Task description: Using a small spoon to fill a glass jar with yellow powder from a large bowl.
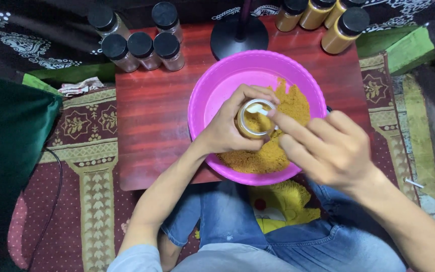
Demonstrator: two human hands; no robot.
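Note:
My left hand [226, 130] grips a small clear jar [254, 122] partly filled with yellow-brown powder, held upright over a pink plastic bowl [212, 95]. My right hand [323, 146] holds a small white spoon [256, 108] whose tip sits in the jar's mouth. The bowl holds a heap of the same yellow-brown powder [290, 108] on its right side. The bowl rests on a low red wooden table [149, 116].
Several empty black-capped jars [142, 48] stand at the table's back left, and filled black-capped jars [336, 25] stand at the back right. A black round stand base [238, 35] sits behind the bowl. A dark green cushion [6, 151] lies at left on a patterned rug.

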